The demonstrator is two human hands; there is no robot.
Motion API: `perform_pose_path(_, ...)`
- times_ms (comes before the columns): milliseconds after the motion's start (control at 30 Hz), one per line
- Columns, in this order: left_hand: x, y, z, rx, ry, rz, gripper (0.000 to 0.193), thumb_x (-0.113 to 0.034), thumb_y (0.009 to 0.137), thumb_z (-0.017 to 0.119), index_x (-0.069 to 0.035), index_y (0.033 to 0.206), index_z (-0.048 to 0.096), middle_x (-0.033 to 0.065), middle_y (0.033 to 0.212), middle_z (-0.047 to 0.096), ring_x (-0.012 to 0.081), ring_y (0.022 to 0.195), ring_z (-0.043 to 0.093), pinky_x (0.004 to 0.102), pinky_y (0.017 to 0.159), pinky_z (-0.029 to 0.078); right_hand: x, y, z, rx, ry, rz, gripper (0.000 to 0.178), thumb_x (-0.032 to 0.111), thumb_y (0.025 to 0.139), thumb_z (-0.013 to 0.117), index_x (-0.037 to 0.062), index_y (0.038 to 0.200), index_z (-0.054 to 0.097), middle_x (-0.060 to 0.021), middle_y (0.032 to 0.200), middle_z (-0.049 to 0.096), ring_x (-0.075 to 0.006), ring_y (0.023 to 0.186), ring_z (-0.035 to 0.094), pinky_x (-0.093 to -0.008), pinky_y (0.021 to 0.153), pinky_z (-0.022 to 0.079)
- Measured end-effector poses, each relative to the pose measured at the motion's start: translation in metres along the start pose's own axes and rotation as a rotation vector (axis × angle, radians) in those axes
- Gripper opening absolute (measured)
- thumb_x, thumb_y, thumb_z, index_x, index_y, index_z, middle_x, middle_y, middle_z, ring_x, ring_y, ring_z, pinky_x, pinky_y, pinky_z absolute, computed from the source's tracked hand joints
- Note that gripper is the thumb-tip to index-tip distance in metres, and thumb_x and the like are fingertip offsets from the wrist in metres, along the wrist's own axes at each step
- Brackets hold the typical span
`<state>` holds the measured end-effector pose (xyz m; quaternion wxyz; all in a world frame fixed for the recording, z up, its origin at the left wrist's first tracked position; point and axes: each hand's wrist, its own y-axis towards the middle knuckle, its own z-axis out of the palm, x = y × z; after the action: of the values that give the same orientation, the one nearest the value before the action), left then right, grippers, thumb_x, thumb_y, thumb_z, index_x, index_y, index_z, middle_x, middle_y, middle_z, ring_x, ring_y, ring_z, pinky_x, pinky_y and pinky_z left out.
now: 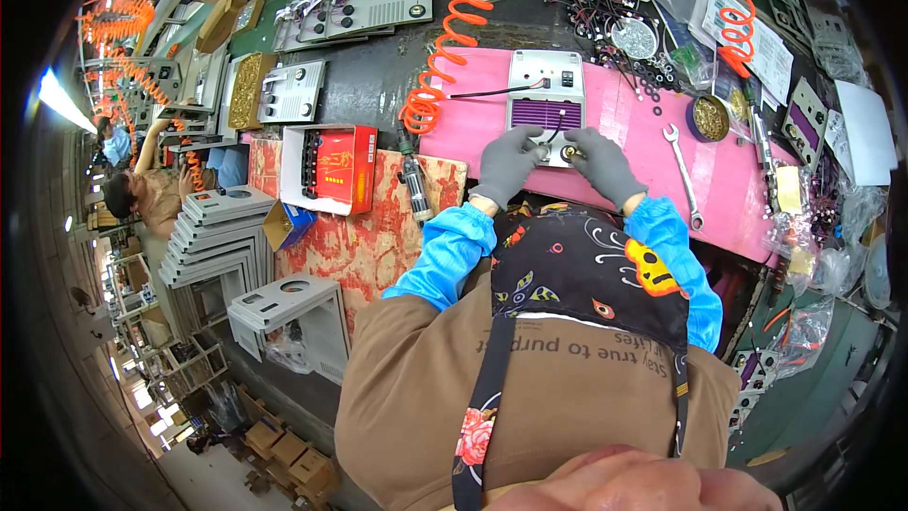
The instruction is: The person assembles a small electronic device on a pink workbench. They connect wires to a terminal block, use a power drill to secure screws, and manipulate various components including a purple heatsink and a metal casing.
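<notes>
A light grey metal panel [526,66] with a purple slatted grille [530,114] lies on pink sheeting in front of me. My left hand [511,165], in a grey glove, has its curled fingers on the panel's near left edge. My right hand [606,167], gloved too, pinches at a small round brass-and-black fitting [569,152] at the near right corner. A black cable [487,93] runs left from a connector at the panel's far end. A short dark wire [560,120] stands up over the grille. The fingertips partly hide the near edge.
A spanner [683,175] and a round tin of small brass parts [708,119] lie right. An orange coiled hose [445,61] hangs at the far left of the panel. Left are a screwdriver-like power tool [414,185], a red box [362,170] and stacked grey housings [213,237].
</notes>
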<state>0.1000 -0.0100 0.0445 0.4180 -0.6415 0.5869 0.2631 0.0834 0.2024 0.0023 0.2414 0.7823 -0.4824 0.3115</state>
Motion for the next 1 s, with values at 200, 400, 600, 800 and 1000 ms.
perform_pose_path(200,-0.009,0.003,0.028,0.071,0.207,0.184,0.038,-0.022,0.08,0.075,-0.013,0.116,0.069,0.0079,0.097,0.068,0.0254,0.086,0.067,0.0371,0.078,0.053,0.022,-0.012,-0.038,-0.016,0.501,0.28,0.046,0.0,0.083,0.066,0.0084,0.128,0.059,-0.0045,0.094,0.059,-0.0121,0.079,0.058,-0.027,0.072,0.05)
perform_pose_path(400,-0.007,0.012,0.049,0.046,0.415,0.17,0.024,-0.022,0.08,0.071,-0.017,0.103,0.072,0.0058,0.097,0.067,0.0272,0.088,0.067,0.0407,0.075,0.052,0.03,-0.024,-0.048,-0.09,0.522,0.276,0.051,-0.002,0.082,0.065,0.0074,0.131,0.057,-0.0005,0.095,0.057,-0.0088,0.083,0.054,-0.0253,0.075,0.048)
perform_pose_path(600,-0.004,0.009,0.048,0.066,0.386,0.17,0.02,-0.021,0.081,0.069,-0.02,0.101,0.074,0.0039,0.101,0.065,0.0254,0.086,0.067,0.039,0.076,0.051,0.031,-0.028,-0.051,-0.164,0.477,0.283,0.049,-0.003,0.082,0.063,0.0072,0.129,0.058,-0.0009,0.093,0.058,-0.0083,0.081,0.053,-0.0245,0.075,0.047)
perform_pose_path(800,-0.009,0.014,0.047,0.028,0.363,0.156,0.028,-0.023,0.078,0.073,-0.018,0.106,0.073,0.0037,0.105,0.065,0.0249,0.089,0.067,0.0375,0.077,0.052,0.031,-0.028,-0.049,-0.171,0.466,0.298,0.049,-0.004,0.081,0.061,0.0075,0.129,0.059,-0.0018,0.094,0.059,-0.0078,0.079,0.052,-0.024,0.072,0.047)
perform_pose_path(1000,0.033,0.02,0.026,-0.242,0.348,0.172,0.037,-0.022,0.082,0.071,-0.015,0.118,0.065,0.0072,0.115,0.064,0.0272,0.091,0.067,0.0367,0.074,0.055,0.025,-0.031,-0.044,-0.157,0.47,0.353,0.041,-0.002,0.083,0.062,0.0064,0.123,0.062,-0.0053,0.095,0.066,-0.0099,0.081,0.059,-0.0259,0.072,0.05)
